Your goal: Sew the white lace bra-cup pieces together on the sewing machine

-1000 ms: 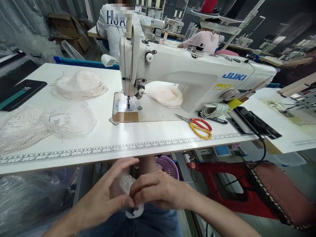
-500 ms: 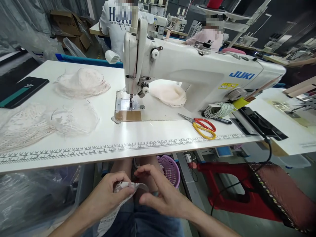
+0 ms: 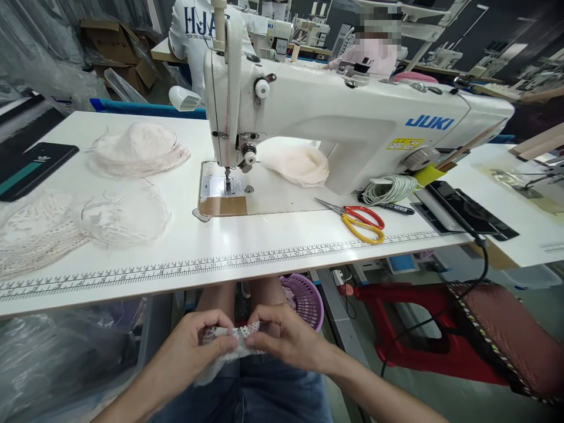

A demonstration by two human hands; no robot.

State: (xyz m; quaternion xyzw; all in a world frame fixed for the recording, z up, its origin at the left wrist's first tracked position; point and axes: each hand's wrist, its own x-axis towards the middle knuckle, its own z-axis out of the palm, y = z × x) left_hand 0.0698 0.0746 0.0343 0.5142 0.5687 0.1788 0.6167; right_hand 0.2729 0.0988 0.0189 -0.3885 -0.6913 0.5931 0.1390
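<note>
Below the table's front edge, over my lap, both hands pinch a small piece of white perforated lace fabric (image 3: 240,343). My left hand (image 3: 198,343) grips its left end and my right hand (image 3: 286,338) grips its right end, so the strip stretches between the fingertips. The rest of the fabric hangs down toward my jeans. A white JUKI sewing machine (image 3: 335,123) stands on the white table (image 3: 264,241), its needle plate (image 3: 220,188) straight ahead of my hands.
Piles of lace cups (image 3: 138,150) and mesh pieces (image 3: 123,214) lie at the table's left. Scissors with red and yellow handles (image 3: 359,220) and a white cord coil (image 3: 388,189) lie right of the needle. A purple basket (image 3: 304,296) sits under the table, a red stool (image 3: 440,329) at right. Other people sit at machines behind.
My right hand, open beside the fabric half a second ago, has closed on it. Both hands now hold the strip taut between them, slightly higher in front of my lap.
</note>
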